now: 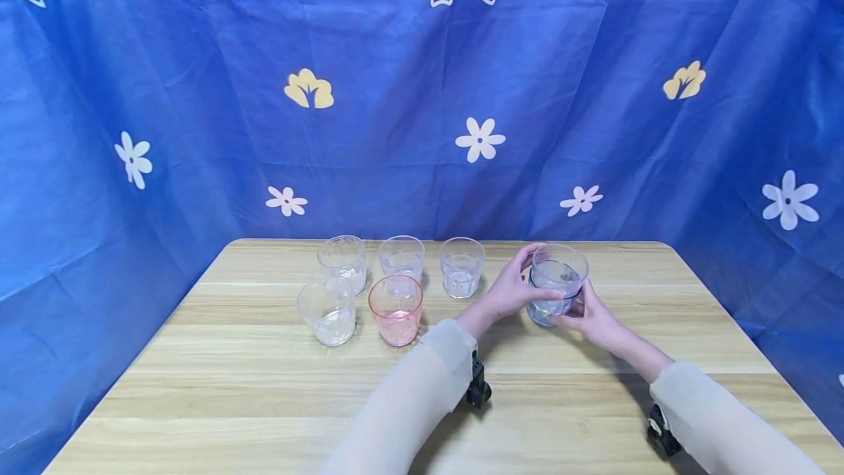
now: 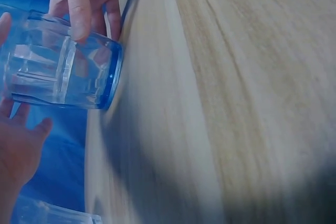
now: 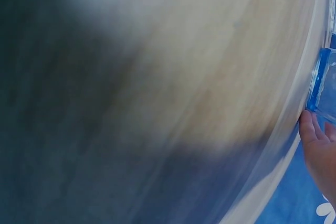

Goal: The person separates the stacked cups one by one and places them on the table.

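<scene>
A clear cup (image 1: 559, 255) sits stacked inside a blue-tinted cup (image 1: 542, 314) on the right half of the table. My left hand (image 1: 508, 292) holds the clear cup, its fingers and thumb around the upper sides. Lower down, my right hand (image 1: 596, 319) grips the blue cup from the right. The left wrist view shows the stack side-on, with the blue base (image 2: 111, 74) at or close to the tabletop and the right hand (image 2: 86, 1) beyond it. At the right wrist view's edge, the right hand (image 3: 319, 153) touches the blue cup (image 3: 320, 80).
Left of the hands stand a red-tinted cup (image 1: 395, 314) and several clear cups, including a front one (image 1: 330, 314) and a back one (image 1: 462, 266). The wooden table (image 1: 264, 402) has a blue patterned curtain (image 1: 382, 130) behind and at its sides.
</scene>
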`<action>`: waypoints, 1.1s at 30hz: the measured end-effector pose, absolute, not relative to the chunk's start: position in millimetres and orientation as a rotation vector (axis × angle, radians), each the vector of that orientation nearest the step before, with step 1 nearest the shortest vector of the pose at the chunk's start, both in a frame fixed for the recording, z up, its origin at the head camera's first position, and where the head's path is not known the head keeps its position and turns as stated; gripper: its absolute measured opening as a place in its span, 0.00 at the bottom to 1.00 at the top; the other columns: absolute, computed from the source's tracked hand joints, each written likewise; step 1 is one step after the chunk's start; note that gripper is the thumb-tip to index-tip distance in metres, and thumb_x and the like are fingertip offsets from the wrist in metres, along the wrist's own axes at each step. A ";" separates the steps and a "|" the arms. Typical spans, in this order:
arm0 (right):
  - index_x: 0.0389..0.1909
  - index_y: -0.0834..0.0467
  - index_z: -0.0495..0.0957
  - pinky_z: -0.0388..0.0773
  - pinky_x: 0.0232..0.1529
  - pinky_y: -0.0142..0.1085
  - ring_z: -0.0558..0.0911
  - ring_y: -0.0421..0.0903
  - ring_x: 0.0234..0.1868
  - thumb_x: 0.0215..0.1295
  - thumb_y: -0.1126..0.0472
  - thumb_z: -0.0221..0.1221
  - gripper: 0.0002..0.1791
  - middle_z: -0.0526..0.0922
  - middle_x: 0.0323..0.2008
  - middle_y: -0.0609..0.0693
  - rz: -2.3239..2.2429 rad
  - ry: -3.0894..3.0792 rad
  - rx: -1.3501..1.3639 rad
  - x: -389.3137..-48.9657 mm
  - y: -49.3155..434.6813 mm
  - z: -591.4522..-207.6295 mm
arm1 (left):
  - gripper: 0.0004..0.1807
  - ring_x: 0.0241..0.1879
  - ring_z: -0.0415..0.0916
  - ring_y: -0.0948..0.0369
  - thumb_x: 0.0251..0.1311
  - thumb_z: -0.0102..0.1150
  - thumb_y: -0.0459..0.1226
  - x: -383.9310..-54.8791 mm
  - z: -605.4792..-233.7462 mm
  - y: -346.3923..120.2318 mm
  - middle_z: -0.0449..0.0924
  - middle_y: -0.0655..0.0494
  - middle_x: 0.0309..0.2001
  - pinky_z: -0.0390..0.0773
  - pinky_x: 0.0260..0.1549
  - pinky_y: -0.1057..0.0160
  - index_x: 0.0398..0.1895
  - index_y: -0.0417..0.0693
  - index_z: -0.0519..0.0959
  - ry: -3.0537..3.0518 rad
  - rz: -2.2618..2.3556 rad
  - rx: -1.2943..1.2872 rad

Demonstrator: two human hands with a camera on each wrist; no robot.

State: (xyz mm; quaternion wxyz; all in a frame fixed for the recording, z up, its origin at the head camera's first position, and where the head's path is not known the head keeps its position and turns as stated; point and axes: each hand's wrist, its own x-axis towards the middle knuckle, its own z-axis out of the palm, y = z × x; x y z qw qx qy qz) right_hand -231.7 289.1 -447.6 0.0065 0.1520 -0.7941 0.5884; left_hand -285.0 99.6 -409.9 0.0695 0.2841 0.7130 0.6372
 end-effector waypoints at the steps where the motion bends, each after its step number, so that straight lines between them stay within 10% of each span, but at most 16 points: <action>1: 0.71 0.69 0.37 0.72 0.55 0.31 0.65 0.74 0.61 0.57 0.77 0.62 0.50 0.57 0.64 0.78 1.838 -2.482 0.479 -231.9 288.9 -448.1 | 0.48 0.66 0.62 0.63 0.42 0.77 0.30 -284.8 -408.7 99.5 0.70 0.54 0.65 0.57 0.67 0.54 0.69 0.53 0.64 2.140 1.927 0.865; 33: 0.70 0.71 0.39 0.69 0.57 0.29 0.65 0.74 0.61 0.56 0.76 0.63 0.49 0.60 0.63 0.77 1.779 -2.502 0.480 -232.8 288.7 -449.9 | 0.46 0.65 0.65 0.60 0.47 0.69 0.20 -258.7 -359.1 63.1 0.70 0.50 0.65 0.68 0.60 0.51 0.69 0.46 0.59 1.919 2.252 1.001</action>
